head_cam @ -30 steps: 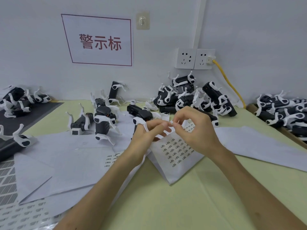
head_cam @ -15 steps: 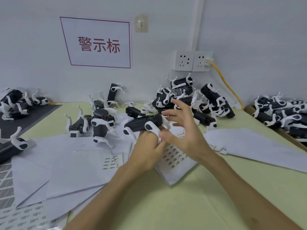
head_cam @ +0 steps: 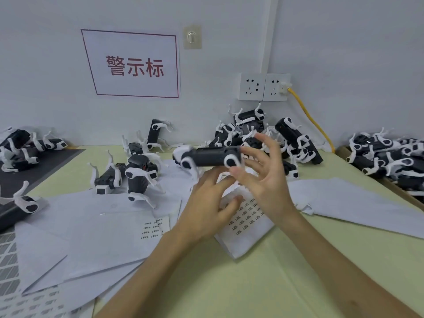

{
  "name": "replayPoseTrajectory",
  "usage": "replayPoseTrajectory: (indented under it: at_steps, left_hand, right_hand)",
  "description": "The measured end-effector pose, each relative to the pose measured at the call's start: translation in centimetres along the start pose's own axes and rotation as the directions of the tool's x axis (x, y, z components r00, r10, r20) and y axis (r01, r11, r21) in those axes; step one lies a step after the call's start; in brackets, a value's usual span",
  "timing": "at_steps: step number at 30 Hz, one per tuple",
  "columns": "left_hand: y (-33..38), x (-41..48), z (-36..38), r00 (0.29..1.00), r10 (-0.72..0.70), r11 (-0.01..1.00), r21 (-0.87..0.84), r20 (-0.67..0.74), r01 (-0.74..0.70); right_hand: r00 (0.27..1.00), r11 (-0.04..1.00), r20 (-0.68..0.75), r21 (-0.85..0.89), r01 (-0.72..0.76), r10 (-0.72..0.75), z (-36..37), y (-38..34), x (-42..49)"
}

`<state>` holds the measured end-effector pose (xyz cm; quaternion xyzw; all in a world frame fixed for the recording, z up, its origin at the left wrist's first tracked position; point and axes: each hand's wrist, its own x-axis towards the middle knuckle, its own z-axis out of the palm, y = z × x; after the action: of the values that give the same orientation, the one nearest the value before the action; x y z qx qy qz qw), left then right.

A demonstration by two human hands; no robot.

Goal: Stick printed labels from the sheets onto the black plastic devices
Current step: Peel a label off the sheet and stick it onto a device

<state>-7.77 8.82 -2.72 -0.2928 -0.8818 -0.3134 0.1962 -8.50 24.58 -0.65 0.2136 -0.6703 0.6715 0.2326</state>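
since the earlier frames, the black device (head_cam: 211, 156) has risen from low over the papers to well above them and now lies level, its long body running left to right. both hands have come up with it.

left hand (head_cam: 206, 207): holds the device from beneath. its fingers (head_cam: 218, 180) reach up to the underside near a white leg and the thumb points toward the right hand. motion blur hides the exact contact of the fingertips.

right hand (head_cam: 266, 182): palm turned left, fingers (head_cam: 268, 143) spread wide and straight behind the right end of the device. the thumb tip sits just beside the round white joint at that end. it grips nothing.

label sheet (head_cam: 247, 221): lies on the surface (head_cam: 263, 283) directly under both hands, with rows of small printed labels showing. whether a label is on a fingertip or on the device cannot be told.

second label sheet (head_cam: 151, 228): lies left of the left wrist, mostly covered by blank white sheets (head_cam: 91, 237).

other devices: two stand on the papers (head_cam: 137, 177) left of the hands; a heap (head_cam: 293, 138) lies against the wall behind the right hand; another heap (head_cam: 387, 154) sits at the far right edge; more lie on a black mat (head_cam: 27, 171) at the left.

wall: a white sign (head_cam: 135, 65) with red characters, and a double socket (head_cam: 263, 87) with a yellow cable (head_cam: 309, 115) plugged in.
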Motion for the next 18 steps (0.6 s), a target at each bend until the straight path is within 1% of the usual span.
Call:
replayPoseTrajectory:
  at_steps: [1,3,5,6,8,10,11,13,14,16,17,18]
  left_hand:
    - [-0.1,0.1,0.0,0.999,0.002,0.999,-0.048,-0.041,-0.004]
    - [-0.1,0.1,-0.2,0.985,-0.032,0.986,-0.168,-0.172,0.003]
    - [-0.1,0.1,-0.6,0.947,-0.076,0.969,-0.246,-0.313,-0.003]
    - [-0.1,0.0,-0.8,0.921,-0.078,0.969,-0.245,-0.383,-0.019]
    - [-0.2,0.0,-1.0,0.847,-0.035,0.985,-0.161,-0.530,-0.060]
    - [-0.1,0.1,-1.1,0.789,0.002,0.991,-0.103,-0.614,-0.082]
    - [0.0,0.2,-1.2,0.788,-0.014,0.987,-0.136,-0.616,-0.089]
    - [0.2,0.4,-1.5,0.826,-0.130,0.942,-0.327,-0.549,-0.070]
    - [0.2,0.5,-1.6,0.853,-0.196,0.895,-0.443,-0.484,-0.046]
    - [0.2,0.7,-1.9,0.913,-0.287,0.755,-0.655,-0.291,0.029]
    - [0.2,0.7,-1.9,0.936,-0.300,0.683,-0.727,-0.187,0.074]
    - [0.2,0.8,-1.9,0.950,-0.293,0.640,-0.760,-0.108,0.111]
  right_hand:
    - [0.999,0.999,-0.050,0.036,-0.015,0.016,-0.5,-0.1,0.4]
    - [0.987,0.995,-0.147,0.094,-0.045,0.059,-1.5,-0.4,1.1]
    - [0.973,0.993,-0.217,0.100,-0.059,0.079,-2.5,-0.5,1.7]
    - [0.967,0.994,-0.241,0.092,-0.059,0.080,-3.0,-0.5,1.9]
    - [0.964,0.995,-0.254,0.090,-0.054,0.076,-3.6,-0.5,2.2]
    - [0.973,0.989,-0.214,0.131,-0.061,0.088,-3.9,-0.5,2.3]
    - [0.979,0.983,-0.176,0.165,-0.074,0.104,-3.9,-0.5,2.3]
    - [0.987,0.967,-0.086,0.226,-0.117,0.139,-3.6,-0.7,2.2]
    - [0.987,0.960,-0.043,0.245,-0.137,0.152,-3.3,-0.8,2.0]
    - [0.987,0.954,0.022,0.256,-0.157,0.157,-2.8,-1.1,1.7]
    - [0.987,0.954,0.043,0.250,-0.162,0.156,-2.5,-1.2,1.5]
    - [0.986,0.956,0.057,0.244,-0.165,0.156,-2.3,-1.2,1.4]
